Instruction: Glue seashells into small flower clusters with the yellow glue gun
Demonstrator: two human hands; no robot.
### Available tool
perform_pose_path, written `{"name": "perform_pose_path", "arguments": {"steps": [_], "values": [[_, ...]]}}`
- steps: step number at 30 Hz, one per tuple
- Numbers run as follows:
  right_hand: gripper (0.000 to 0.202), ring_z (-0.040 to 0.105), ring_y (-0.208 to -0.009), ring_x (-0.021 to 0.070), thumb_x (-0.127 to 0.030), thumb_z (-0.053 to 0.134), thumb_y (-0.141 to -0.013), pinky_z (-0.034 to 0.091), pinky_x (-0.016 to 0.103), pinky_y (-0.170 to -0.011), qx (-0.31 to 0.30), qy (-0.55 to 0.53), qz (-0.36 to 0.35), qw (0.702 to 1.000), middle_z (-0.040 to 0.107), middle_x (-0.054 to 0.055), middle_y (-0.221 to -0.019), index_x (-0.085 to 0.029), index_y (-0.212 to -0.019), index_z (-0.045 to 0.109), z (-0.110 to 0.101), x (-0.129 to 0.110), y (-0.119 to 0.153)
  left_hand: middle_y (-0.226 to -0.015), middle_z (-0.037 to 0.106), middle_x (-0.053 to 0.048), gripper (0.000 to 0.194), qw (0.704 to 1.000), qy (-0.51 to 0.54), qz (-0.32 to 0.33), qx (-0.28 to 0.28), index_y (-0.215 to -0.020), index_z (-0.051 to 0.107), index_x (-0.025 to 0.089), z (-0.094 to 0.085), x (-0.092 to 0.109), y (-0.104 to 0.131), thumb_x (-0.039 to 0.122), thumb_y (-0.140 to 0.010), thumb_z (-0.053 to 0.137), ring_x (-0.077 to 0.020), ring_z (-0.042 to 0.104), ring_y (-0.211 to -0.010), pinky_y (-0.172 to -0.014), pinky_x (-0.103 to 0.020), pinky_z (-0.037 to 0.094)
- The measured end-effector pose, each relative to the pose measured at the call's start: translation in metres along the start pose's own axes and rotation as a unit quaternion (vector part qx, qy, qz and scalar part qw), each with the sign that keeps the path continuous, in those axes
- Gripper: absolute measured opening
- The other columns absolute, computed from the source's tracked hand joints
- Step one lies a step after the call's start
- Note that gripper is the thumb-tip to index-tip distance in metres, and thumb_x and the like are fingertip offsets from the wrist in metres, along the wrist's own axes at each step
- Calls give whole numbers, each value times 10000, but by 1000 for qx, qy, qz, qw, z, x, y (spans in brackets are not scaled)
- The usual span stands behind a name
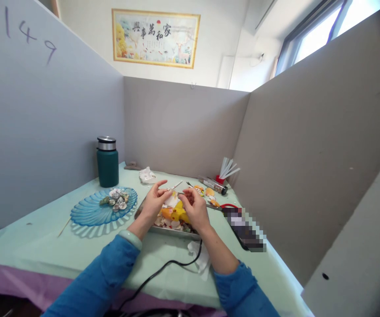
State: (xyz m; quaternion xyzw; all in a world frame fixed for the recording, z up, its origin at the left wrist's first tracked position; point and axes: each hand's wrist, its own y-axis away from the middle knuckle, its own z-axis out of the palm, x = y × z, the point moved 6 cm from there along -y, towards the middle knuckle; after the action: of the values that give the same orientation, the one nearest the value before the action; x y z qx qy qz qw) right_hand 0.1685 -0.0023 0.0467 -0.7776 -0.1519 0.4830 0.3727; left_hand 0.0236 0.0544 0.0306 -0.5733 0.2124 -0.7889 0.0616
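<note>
Centrally, the left hand [156,200] and right hand [194,208] curl half open over a metal tray [173,232]; I cannot tell whether they pinch anything. At their six o'clock lies a yellow tool [180,215]; at nine, a blue plate [83,214].

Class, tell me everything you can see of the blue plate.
The plate is blue and see-through, like glass or plastic, with ridges fanning out to a scalloped rim. It lies right way up on the green cloth, left of the tray and in front of the bottle. A heap of whitish and greenish-brown, shell-like pieces rests on it. A thin stick lies by its near left edge; whether they touch is unclear. The left hand and right hand are apart from it.
</note>
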Motion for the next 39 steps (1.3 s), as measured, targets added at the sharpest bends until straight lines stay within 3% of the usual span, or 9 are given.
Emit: {"name": "perform_pose_path", "arguments": {"steps": [4, 15, 28, 33, 39], "values": [[215, 492, -580, 125, -334, 517, -860, 381, 231, -567, -32, 13, 9, 999, 560, -6, -645, -184, -716, 574, 3, 1, 0, -757, 620, 7, 631, 1000, 11, -7, -7, -1208, 488, 157, 0, 0, 0, 348, -659, 732, -84, 550, -596, -567, -191, 403], [211, 458, -537, 124, -337, 510, -852, 356, 225, -529, -44, 2, 21, 999, 502, -33, -545, -192, -708, 561, 6, 3, 0, -783, 603, -16, 643, 996, 39, -26, -69, -1270, 436, 172, 13, 0, 5, 388, -718, 685, -117, 573, -621, -562, -229, 487], [219, 452, -528, 120, -329, 508, -847, 350, 227, -522, -61, 7, 15, 998, 507, -33, -552, -194, -680, 550, 8, 2, 2, -759, 579, 5, 647, 997, -14, -10, -77, -1309, 382, 178, 17, 6, 10, 343, -745, 652, -111, 569, -540, -537, -238, 490], [226, 442, -526, 120, -333, 511, -845, 339, 226, -518, -66, 16, 11, 998, 496, -36, -537, -196, -668, 546, 9, 2, 2, -795, 584, -2, 634, 998, -3, -4, -62, -1276, 434, 176, 16, 7, 10, 327, -711, 680, -114, 560, -612, -561, -228, 489], [234, 434, -528, 124, -326, 512, -841, 332, 228, -519, -59, 15, 10, 998, 483, -36, -525, -198, -647, 537, 7, 0, 2, -773, 575, 2, 644, 996, 18, -18, -84, -1284, 407, 181, 17, 3, 8, 345, -720, 673, -113, 544, -583, -530, -241, 493]]}}
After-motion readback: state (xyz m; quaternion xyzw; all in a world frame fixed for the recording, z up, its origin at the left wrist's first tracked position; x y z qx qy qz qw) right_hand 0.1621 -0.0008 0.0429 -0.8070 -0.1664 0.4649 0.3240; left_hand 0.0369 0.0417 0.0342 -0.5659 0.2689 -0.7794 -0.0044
